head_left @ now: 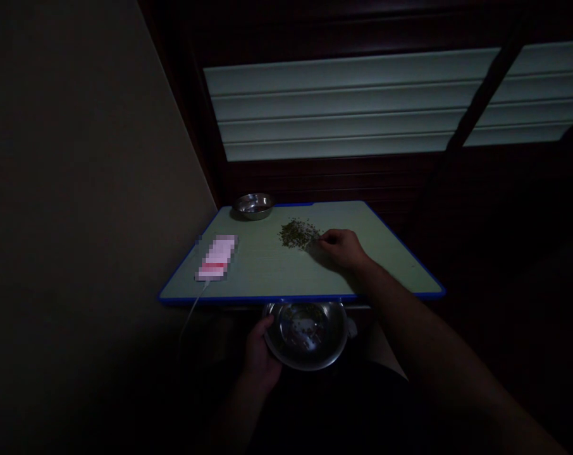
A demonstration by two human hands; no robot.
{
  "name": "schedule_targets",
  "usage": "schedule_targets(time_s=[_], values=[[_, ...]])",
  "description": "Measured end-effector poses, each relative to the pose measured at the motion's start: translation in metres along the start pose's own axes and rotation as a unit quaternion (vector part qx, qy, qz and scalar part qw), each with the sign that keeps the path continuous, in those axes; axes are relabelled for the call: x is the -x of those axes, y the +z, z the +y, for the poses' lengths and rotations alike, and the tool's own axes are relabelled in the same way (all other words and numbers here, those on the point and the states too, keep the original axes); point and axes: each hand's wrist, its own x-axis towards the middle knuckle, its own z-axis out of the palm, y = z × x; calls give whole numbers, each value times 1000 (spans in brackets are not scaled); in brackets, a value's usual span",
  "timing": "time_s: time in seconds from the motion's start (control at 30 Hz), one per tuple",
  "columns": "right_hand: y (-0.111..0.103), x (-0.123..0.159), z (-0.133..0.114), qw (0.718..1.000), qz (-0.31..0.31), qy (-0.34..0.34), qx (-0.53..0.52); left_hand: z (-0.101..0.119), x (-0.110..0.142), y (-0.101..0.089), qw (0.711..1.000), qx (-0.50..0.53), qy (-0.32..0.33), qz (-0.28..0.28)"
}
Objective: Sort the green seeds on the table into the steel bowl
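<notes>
A loose pile of small greenish-brown grains or beans (296,234) lies on the pale green tabletop. My right hand (341,246) is at the pile's right edge, thumb and fingers pinched together; whatever is between them is too small to make out. Below the table's front edge, my left hand (264,357) grips the left rim of a large shiny metal bowl (308,361), thumb over the rim. A few small specks show inside this bowl, and its far rim reaches up to the table edge.
A smaller metal bowl (255,213) stands at the table's back left. Nearer on the left lies a phone (217,257) with a white cable (190,313) hanging over the front edge. The table (386,265) has a blue rim; slatted cabinet doors (338,107) rise behind it. The room is dim.
</notes>
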Motion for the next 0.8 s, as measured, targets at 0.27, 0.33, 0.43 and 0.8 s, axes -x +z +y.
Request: schedule_targets(time_s=[0.27, 0.33, 0.43, 0.8], values=[[-2, -1, 2, 998, 38, 9, 49, -3, 1, -2, 1000, 19, 9, -19], [-1, -1, 2, 998, 40, 7, 46, -5, 0, -3, 999, 21, 7, -24], [0, 0, 2, 999, 37, -3, 28, -7, -2, -5, 999, 23, 3, -27], [1, -2, 6, 999, 32, -6, 27, -6, -2, -4, 999, 31, -2, -17]])
